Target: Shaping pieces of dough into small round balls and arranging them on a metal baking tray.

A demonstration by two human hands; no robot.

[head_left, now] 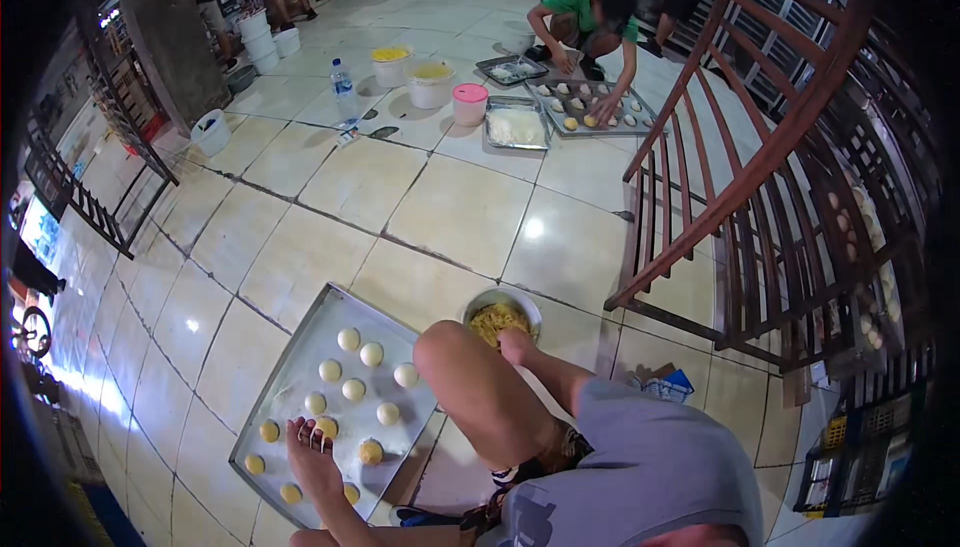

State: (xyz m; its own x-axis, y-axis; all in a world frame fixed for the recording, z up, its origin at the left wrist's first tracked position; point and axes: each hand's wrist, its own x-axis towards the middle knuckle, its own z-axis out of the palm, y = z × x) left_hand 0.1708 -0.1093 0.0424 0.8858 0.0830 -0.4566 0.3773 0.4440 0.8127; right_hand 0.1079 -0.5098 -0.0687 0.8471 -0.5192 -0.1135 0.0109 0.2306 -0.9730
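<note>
On the floor at my left lies a metal tray (285,367) with several round dough balls. The ones toward its far end are pale, such as this dough ball (353,390). Nearer ones are yellower, and one topped dough ball (371,451) looks rough and crumbly. My left hand (315,459) hovers low over the tray, its fingers apart, beside a yellow dough ball (326,427). Beyond my bent knee stands a round metal bowl (530,303) of crumbly yellow-brown topping (492,321). My right hand (516,346) reaches into the bowl's near side; its fingertips are hidden.
A slatted brown rack (690,217) rises close at my right. Across the tiled floor, a person in green (575,7) crouches over another tray (640,127) of dough balls. Near them stand a white-filled tray (516,129), tubs (430,92), a pink-lidded container (469,105) and a water bottle (343,87).
</note>
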